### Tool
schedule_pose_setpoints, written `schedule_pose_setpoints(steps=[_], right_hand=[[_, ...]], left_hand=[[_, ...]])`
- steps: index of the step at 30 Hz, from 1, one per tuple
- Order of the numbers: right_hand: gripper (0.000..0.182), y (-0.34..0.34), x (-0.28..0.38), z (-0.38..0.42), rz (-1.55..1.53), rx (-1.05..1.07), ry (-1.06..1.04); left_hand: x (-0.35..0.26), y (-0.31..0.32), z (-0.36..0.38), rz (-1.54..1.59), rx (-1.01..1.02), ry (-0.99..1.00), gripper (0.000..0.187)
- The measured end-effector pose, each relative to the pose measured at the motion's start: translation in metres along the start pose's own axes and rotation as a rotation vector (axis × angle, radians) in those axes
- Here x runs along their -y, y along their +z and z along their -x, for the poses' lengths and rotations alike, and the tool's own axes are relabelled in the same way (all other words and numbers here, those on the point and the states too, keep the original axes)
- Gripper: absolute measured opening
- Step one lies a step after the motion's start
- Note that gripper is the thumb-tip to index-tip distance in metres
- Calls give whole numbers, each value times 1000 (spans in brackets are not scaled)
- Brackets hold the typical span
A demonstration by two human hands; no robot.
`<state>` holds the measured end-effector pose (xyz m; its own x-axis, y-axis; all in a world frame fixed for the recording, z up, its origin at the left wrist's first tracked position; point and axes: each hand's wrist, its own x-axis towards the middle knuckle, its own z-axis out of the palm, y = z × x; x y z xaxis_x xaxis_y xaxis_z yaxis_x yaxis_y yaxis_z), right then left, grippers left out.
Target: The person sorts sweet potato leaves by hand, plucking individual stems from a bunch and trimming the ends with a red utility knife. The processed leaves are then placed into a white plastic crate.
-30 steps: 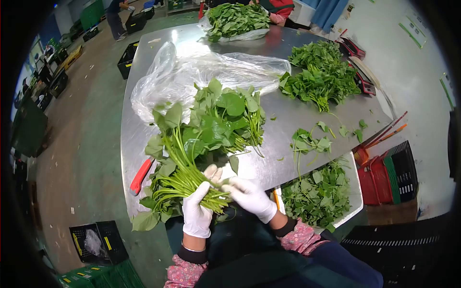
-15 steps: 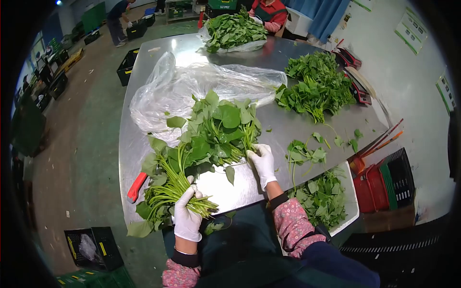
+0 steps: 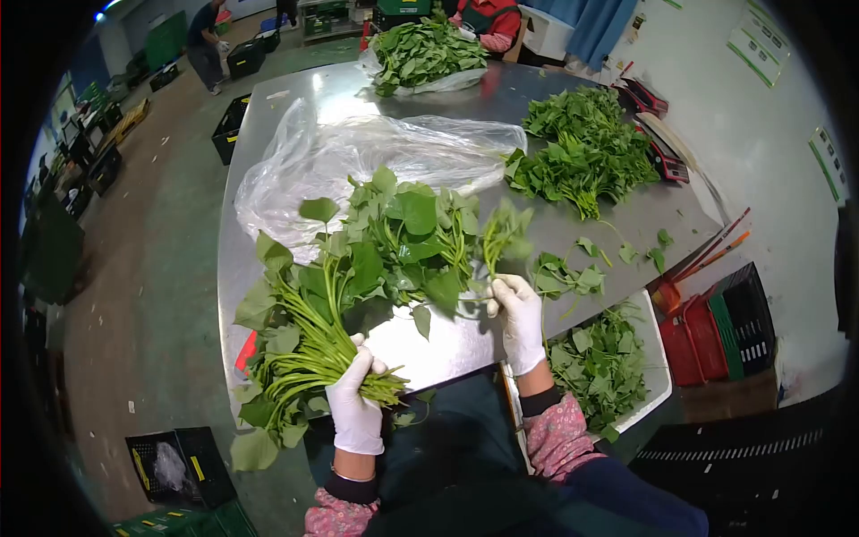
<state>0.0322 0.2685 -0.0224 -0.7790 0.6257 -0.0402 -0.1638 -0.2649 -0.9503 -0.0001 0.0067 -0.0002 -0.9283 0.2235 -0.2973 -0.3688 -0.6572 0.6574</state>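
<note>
My left hand (image 3: 356, 401), in a white glove, is closed around a thick bunch of leafy green stems (image 3: 313, 353) near the table's front edge. The cut ends point right, and the leaves spread up and to the left. My right hand (image 3: 517, 320), also gloved, pinches a small leafy sprig (image 3: 504, 237) upright by its stem. Between the two, a pile of the same greens (image 3: 407, 233) lies on the metal table (image 3: 429, 349). Partly hidden behind the left bunch is a red-handled tool (image 3: 246, 352).
Clear plastic sheeting (image 3: 358, 148) lies behind the pile. A larger heap of greens (image 3: 586, 148) sits right, by red scales (image 3: 667, 161). A white bin (image 3: 660, 376) of leaves stands below the right edge. Across the table, a person in red (image 3: 506, 27) stands by bagged greens (image 3: 429, 55).
My right hand has moved right, away from the pile, lifting a small sprig out of it. My left hand still holds its bunch, now slightly lower. The view has shifted a little.
</note>
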Motion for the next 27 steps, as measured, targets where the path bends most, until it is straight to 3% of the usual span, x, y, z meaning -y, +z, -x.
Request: schedule_pose_setpoints(steps=[3,5,7,10,16,21,22,23,24,25,27], right_hand=[[14,33,25,31,25,28,-131],[16,47,20,46,163,151,-186],[17,46,-1,53,489,198,-370],[20,53,-8,66,588,414,-553],[19,54,9,73,803,676,-660],[14,58,7,74,871,774,-697],[11,56,-2,75,855,726,-643],[17,55,-5,77,698,724,-438],[31,43,-19,79,432,631,78],[45,46,-16,78,299,659,247],[54,32,-28,68,171,658,441]], left_hand=[[3,3,0,2,-5,38,27],[4,3,0,-28,-35,33,26],[1,4,2,-19,-24,21,28],[-5,1,-2,-21,13,11,32],[-3,-8,-4,-65,39,11,27],[-15,-9,5,-327,132,-147,24],[-7,-15,1,-351,149,-107,25],[2,-22,-5,-376,166,-70,26],[7,-23,-4,-365,173,-70,25],[13,-23,-2,-353,193,-79,25],[37,-27,-3,-329,238,-234,27]])
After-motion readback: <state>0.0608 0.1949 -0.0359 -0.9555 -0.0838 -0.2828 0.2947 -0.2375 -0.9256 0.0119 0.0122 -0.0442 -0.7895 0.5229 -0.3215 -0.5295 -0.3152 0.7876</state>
